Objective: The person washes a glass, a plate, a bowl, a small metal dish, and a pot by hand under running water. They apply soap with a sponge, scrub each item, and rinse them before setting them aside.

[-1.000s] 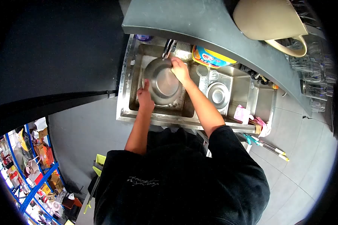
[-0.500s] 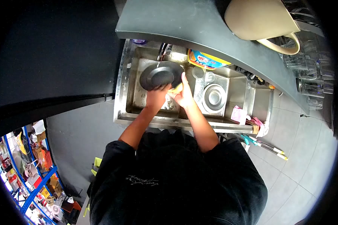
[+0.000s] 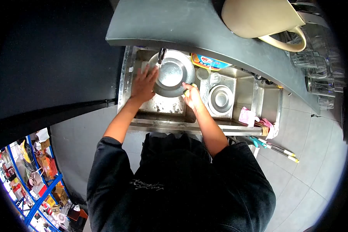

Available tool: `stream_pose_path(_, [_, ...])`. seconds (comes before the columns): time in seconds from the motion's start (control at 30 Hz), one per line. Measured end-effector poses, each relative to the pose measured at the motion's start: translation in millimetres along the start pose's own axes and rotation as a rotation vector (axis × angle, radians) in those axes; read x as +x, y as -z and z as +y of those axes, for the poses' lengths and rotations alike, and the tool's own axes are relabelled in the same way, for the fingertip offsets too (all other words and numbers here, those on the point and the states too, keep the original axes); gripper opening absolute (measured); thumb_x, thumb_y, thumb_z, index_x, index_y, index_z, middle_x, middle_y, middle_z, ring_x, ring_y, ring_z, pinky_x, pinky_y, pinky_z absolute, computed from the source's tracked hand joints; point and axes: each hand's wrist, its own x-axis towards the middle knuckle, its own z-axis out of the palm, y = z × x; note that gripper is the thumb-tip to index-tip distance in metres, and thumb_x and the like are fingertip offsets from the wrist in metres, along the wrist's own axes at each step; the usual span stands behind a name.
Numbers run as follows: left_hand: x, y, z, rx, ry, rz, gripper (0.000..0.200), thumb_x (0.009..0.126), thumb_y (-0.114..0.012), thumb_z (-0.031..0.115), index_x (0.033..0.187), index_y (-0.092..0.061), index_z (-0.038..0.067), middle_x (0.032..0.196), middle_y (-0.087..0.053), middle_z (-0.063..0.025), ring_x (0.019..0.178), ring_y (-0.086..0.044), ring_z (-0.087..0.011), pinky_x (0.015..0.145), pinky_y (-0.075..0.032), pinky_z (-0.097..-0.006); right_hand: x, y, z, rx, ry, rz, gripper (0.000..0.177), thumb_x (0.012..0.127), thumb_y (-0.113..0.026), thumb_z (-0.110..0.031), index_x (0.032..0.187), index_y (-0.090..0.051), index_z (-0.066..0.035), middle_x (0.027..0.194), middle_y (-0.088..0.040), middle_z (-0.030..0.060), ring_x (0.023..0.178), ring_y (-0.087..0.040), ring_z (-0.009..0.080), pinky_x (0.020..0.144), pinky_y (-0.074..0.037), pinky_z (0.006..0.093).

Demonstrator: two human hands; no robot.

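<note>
A round, wide-rimmed metal plate (image 3: 171,74) is held over the left basin of the steel sink (image 3: 162,126), its shiny inner face turned up under the dark faucet (image 3: 162,55). My right hand (image 3: 193,96) grips the plate's lower right rim, with a yellow sponge (image 3: 187,93) showing between fingers and rim. On the other side, my left hand (image 3: 144,85) is open with fingers spread, fingertips right at the plate's left edge. To the right, another metal plate (image 3: 220,100) lies by a clear glass (image 3: 202,74).
A grey shelf (image 3: 162,23) overhangs the sink's back, carrying a beige pitcher (image 3: 259,17) and several glasses (image 3: 317,85). A blue-and-yellow package (image 3: 210,62) stands behind the basins. Pink cloths (image 3: 246,115) hang at the right front edge. Long-handled tools (image 3: 276,149) stick out below.
The plate has turned from its dark underside to its shiny face and moved up under the faucet. My left hand has shifted left and spread its fingers; the right still grips the rim.
</note>
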Motion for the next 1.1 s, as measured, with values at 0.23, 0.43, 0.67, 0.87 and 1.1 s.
stream_pose_path(0.23, [-33, -58, -23, -1.148, 0.300, -0.093, 0.099, 0.080, -0.078, 0.034, 0.154, -0.016, 0.009, 0.154, -0.028, -0.0159, 0.136, -0.039, -0.0334, 0.105, -0.041, -0.0483, -19, -18, -24, 0.012, -0.065, -0.126, 0.023, 0.085, -0.067, -0.007, 0.104, -0.055, -0.005, 0.100, -0.064, 0.0096, 0.089, -0.065, 0.0248, 0.068, -0.050, 0.0377])
stream_pose_path(0.43, [-26, -51, 21, -1.973, 1.001, 0.043, 0.054, 0.086, -0.075, 0.020, 0.133, -0.052, 0.008, 0.119, -0.064, -0.0052, 0.104, -0.064, -0.0177, 0.078, -0.056, -0.0340, -20, -39, -27, -0.203, 0.026, -0.158, 0.031, 0.089, -0.067, -0.010, 0.118, -0.057, -0.004, 0.107, -0.066, 0.0085, 0.099, -0.063, 0.0197, 0.086, -0.051, 0.0335])
stream_pose_path(0.67, [-12, -99, 34, -1.786, 0.779, 0.397, 0.039, 0.090, -0.068, 0.018, 0.124, -0.058, 0.002, 0.113, -0.065, -0.0044, 0.096, -0.061, -0.0128, 0.076, -0.051, -0.0312, -30, -86, 6, -1.160, 1.064, -0.020, 0.063, 0.079, -0.079, -0.020, 0.131, -0.048, -0.002, 0.137, -0.047, 0.0203, 0.127, -0.048, 0.0340, 0.108, -0.037, 0.0419])
stream_pose_path(0.87, [-2, -106, 61, -1.912, 0.820, 0.505, 0.027, 0.090, -0.063, 0.013, 0.114, -0.063, 0.000, 0.111, -0.066, -0.0042, 0.098, -0.059, -0.0131, 0.084, -0.048, -0.0298, 5, -124, 17, -1.563, 1.042, -0.291, 0.088, 0.078, -0.078, -0.033, 0.146, -0.032, -0.003, 0.151, -0.024, 0.0318, 0.142, -0.020, 0.0466, 0.117, -0.021, 0.0472])
stream_pose_path(1.1, [-6, -82, 46, -1.897, 0.834, 0.661, 0.026, 0.089, -0.065, 0.011, 0.113, -0.063, 0.001, 0.108, -0.066, -0.0038, 0.091, -0.061, -0.0117, 0.078, -0.049, -0.0289, 20, -94, 19, -1.670, 0.966, -0.146, 0.076, 0.091, -0.060, -0.027, 0.145, -0.020, 0.007, 0.141, -0.026, 0.0325, 0.130, -0.028, 0.0474, 0.112, -0.023, 0.0521])
